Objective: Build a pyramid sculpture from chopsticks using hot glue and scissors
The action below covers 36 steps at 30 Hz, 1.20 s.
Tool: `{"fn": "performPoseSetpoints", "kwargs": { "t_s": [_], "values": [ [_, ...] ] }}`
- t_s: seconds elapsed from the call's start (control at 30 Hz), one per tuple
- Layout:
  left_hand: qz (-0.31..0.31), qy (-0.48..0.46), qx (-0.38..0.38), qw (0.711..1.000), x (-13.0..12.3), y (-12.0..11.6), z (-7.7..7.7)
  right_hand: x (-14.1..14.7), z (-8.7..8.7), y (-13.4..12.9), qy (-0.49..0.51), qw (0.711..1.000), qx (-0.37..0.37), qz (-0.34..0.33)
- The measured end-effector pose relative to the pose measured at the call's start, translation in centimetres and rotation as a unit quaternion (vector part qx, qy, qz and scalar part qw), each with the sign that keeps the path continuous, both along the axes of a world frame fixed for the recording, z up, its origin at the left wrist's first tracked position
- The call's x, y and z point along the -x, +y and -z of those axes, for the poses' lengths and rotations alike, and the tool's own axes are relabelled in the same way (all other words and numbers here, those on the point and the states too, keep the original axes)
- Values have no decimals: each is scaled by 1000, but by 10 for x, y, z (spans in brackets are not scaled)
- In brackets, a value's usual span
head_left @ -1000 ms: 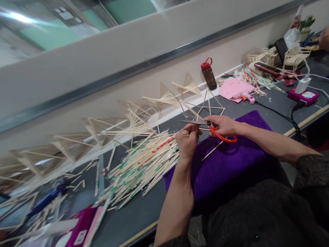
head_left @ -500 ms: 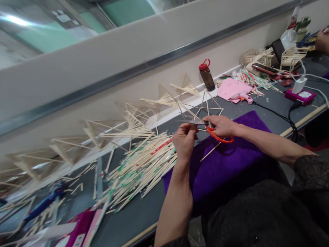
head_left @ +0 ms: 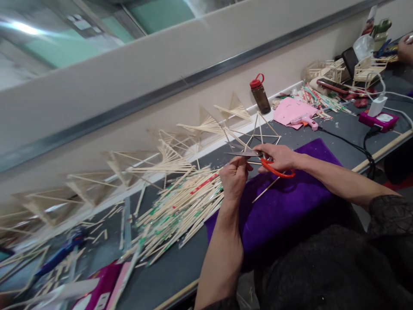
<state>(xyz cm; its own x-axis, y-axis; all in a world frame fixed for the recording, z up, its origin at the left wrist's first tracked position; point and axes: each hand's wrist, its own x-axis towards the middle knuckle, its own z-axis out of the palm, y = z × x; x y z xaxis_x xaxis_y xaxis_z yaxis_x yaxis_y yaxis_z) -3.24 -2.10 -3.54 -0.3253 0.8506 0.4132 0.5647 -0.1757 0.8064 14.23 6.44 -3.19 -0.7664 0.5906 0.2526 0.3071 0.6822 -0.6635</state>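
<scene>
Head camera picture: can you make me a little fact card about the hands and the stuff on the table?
Right hand: holding red-handled scissors
Left hand: right by the scissors; what it pinches is hard to see
Stick pile: on the grey table, beside the left hand
Purple cloth: in front of the person
Bottle: upright, red lid, near the wall
Pink glue gun: at the pink sheet
Another person's hand: far right edge

Orange-handled scissors (head_left: 266, 165), grey metal blades pointing left, gripped in the right hand (head_left: 277, 156), handle loop showing below
</scene>
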Motion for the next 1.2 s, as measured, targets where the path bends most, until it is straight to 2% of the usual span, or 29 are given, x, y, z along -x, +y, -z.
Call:
{"fn": "performPoseSetpoints", "kwargs": {
  "t_s": [0.27, 0.5, 0.63, 0.87, 1.2],
  "values": [
    [78, -120, 41, 989, -1, 0, -4, 1, 4, 2, 13, 1000, 15, -17],
    [68, -155, 56, 984, -5, 0, -6, 1, -2, -2, -14, 1000, -24, -13],
    [59, -138, 52, 987, -6, 2, -6, 2, -3, -4, -23, 999, -49, 6],
    [-16, -106, 3, 994, -6, 1, -5, 3, 2, -3, 2, 998, -57, 23],
    [-17, -24, 2, 1000, -5, 0, -2, 0, -1, 0, -16, 1000, -25, -2]
  ]
}}
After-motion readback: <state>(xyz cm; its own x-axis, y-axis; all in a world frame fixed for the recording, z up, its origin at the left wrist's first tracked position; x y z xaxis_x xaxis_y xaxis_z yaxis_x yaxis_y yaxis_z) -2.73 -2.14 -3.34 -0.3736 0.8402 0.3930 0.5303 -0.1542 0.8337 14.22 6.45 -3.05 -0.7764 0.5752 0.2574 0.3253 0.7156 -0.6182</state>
